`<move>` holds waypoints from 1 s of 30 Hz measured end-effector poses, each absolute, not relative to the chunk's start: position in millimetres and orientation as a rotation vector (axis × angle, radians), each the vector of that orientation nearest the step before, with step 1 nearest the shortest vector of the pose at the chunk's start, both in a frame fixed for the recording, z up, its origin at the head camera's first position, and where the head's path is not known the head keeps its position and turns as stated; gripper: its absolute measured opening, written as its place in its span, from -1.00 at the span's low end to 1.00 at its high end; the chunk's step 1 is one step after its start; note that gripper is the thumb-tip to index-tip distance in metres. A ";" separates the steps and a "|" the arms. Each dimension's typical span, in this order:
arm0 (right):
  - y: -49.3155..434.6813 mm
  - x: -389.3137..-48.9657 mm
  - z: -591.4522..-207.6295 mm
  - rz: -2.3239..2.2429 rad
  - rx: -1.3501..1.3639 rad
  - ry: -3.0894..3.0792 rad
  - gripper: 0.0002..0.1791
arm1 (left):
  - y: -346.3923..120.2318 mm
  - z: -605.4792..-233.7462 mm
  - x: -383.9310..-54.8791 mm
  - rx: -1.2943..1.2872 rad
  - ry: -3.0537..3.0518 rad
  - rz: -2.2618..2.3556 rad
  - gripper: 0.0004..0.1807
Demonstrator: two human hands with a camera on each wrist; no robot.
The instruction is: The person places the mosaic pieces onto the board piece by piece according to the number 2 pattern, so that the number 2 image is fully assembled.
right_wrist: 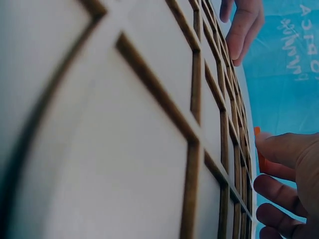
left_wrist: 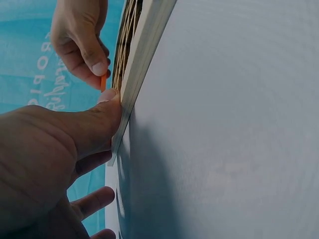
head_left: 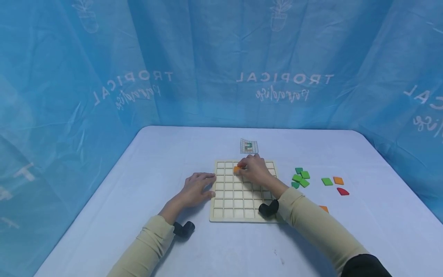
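Observation:
A pale wooden grid board (head_left: 228, 194) lies on the table, divided into square cells by raised lines. Above its upper middle cells my right hand (head_left: 255, 169) pinches an orange tile (head_left: 237, 169) between thumb and fingers. In the right wrist view that tile (right_wrist: 260, 152) stands tilted on edge, near the board's surface. My left hand (head_left: 196, 189) touches the board's left edge with its fingers spread. The left wrist view shows the left thumb (left_wrist: 107, 97) against the board's wooden rim (left_wrist: 144, 55).
Just beyond the board lies a small card (head_left: 249, 146) with a coloured grid pattern. To the right are several green tiles (head_left: 305, 175), another green tile (head_left: 327, 181), an orange tile (head_left: 338, 180), a red quarter-round piece (head_left: 343, 191) and an orange piece (head_left: 323, 208) partly behind the right sleeve.

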State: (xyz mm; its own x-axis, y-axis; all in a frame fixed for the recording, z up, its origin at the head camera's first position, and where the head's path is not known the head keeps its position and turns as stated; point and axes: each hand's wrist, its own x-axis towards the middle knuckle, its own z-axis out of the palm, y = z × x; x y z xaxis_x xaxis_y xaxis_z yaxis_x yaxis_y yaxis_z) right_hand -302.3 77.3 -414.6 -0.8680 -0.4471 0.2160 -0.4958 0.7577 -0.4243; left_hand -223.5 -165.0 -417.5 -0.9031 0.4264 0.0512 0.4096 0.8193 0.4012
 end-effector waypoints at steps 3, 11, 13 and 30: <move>76.2 -302.4 -417.3 0.711 0.779 -2.869 -0.76 | -164.5 -418.8 -222.9 0.674 2.954 0.640 -0.40; 76.0 -304.3 -419.8 0.644 0.802 -2.871 -0.77 | -163.8 -417.5 -222.1 0.658 2.957 0.641 -0.39; 75.8 -304.8 -419.0 0.639 0.813 -2.866 -0.77 | -164.1 -416.9 -222.4 0.660 2.958 0.642 -0.39; 77.3 -304.7 -419.2 0.650 0.858 -2.821 -0.77 | -163.9 -416.3 -223.0 0.661 2.968 0.626 -0.39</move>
